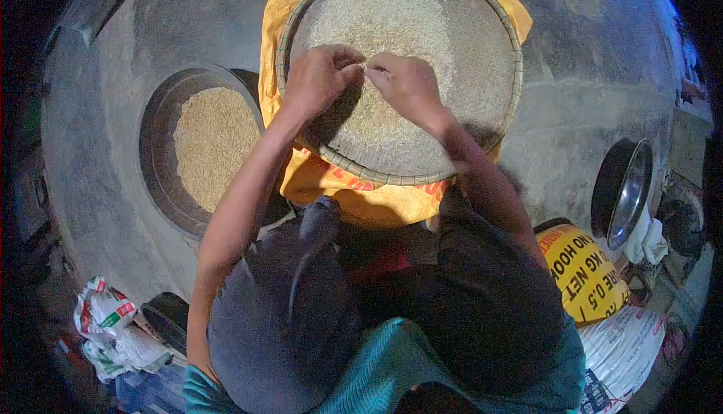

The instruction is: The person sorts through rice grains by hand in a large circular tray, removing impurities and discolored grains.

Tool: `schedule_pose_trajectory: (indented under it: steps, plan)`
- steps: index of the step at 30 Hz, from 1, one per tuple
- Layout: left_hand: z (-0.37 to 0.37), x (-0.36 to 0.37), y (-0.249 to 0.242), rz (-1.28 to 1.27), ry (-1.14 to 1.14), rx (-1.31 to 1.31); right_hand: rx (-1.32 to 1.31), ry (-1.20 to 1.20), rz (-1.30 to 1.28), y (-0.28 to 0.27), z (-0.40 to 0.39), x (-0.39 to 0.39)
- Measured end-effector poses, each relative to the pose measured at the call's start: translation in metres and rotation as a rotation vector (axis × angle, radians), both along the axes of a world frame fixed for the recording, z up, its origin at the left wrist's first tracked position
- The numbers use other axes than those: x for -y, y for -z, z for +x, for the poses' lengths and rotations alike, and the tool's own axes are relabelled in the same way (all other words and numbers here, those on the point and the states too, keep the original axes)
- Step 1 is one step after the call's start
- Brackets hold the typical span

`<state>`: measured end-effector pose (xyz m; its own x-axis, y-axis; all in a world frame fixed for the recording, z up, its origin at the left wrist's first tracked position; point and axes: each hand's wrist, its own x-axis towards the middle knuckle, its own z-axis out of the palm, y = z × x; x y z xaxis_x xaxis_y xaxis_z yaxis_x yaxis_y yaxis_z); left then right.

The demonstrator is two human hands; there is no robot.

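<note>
A round woven winnowing tray (486,53) with a bound rim sits in front of me, a layer of pale rice grains (376,9) spread over much of it. Browner grains lie around its middle. Above them my left hand (318,81) is closed in a pinch. My right hand (410,89) pinches too, its fingertips nearly meeting the left ones. Whatever lies between the fingertips is too small to name. Under the tray is a yellow-orange sack (354,202) with red lettering.
On the left, a wide dark basin (154,188) holds a heap of brown grain (215,147). A shiny metal basin (631,196) leans at the right, near a yellow printed sack (584,275) and a white sack (621,350). Plastic bags (105,312) lie lower left on the concrete floor (98,150).
</note>
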<state>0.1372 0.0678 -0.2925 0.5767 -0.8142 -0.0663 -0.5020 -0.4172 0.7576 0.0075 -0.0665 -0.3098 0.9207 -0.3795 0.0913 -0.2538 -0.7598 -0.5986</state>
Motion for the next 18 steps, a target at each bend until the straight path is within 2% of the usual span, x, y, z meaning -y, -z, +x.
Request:
schedule_pose_trajectory:
  steps: [1, 3, 4, 6, 7, 10, 11, 12, 13, 14, 15, 16, 17, 18]
  plan:
    - [-0.001, 0.001, -0.002, 0.001, 0.000, 0.000, 0.000, 0.000, 0.001, -0.001, -0.001, 0.002]
    - [-0.002, 0.002, -0.003, 0.028, 0.011, 0.046, 0.063, 0.052, 0.538, -0.012, -0.004, 0.013]
    - [-0.004, 0.002, -0.003, 0.028, 0.011, 0.045, 0.062, 0.052, 0.538, -0.016, -0.010, 0.024]
    - [-0.006, 0.003, -0.004, 0.005, 0.025, 0.137, 0.126, -0.050, 1.576, -0.025, -0.019, 0.047]
    - [-0.006, 0.004, -0.004, 0.003, 0.024, 0.137, 0.273, -0.065, 1.837, -0.027, -0.022, 0.046]
    - [-0.004, 0.006, 0.001, 0.060, 0.024, 0.107, 0.231, -0.118, 1.769, -0.023, -0.029, 0.055]
    - [-0.003, 0.005, 0.002, 0.039, -0.006, -0.027, 0.231, -0.119, 1.770, -0.023, -0.028, 0.051]
    - [0.000, 0.005, 0.003, 0.018, -0.037, -0.160, 0.126, -0.016, 1.267, -0.020, -0.026, 0.043]
    - [0.004, 0.003, 0.004, 0.019, -0.035, -0.160, 0.026, 0.078, 0.761, -0.017, -0.024, 0.036]
    - [0.009, 0.001, 0.002, -0.067, -0.103, -0.376, 0.027, 0.080, 0.761, -0.015, -0.023, 0.030]
    - [0.014, -0.002, 0.000, -0.152, -0.170, -0.593, 0.008, 0.077, 0.575, -0.012, -0.021, 0.025]
    - [0.019, -0.005, -0.002, -0.151, -0.168, -0.594, -0.013, 0.072, 0.388, -0.010, -0.021, 0.022]
    - [0.024, -0.009, -0.007, -0.202, -0.192, -0.773, -0.013, 0.074, 0.389, -0.011, -0.020, 0.019]
    - [0.027, -0.013, -0.012, -0.254, -0.216, -0.952, -0.031, 0.021, 0.255, -0.011, -0.020, 0.016]
